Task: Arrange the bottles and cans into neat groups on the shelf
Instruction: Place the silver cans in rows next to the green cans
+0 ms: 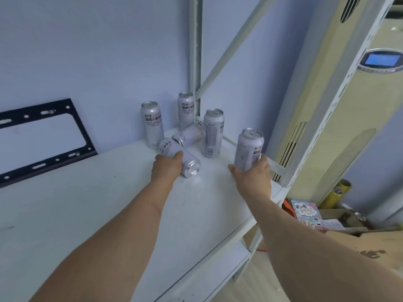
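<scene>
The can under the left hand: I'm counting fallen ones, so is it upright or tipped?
Tipped. The can lies on its side on the shelf, its base facing the camera, gripped by the left hand.

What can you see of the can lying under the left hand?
The fallen can is silver-white aluminium with dark printed lettering, lying on its side on the white shelf, its shiny concave base facing the camera. The left hand wraps over its left side in a grip. Its far end sits close to a second fallen can; whether they touch is unclear.
</scene>
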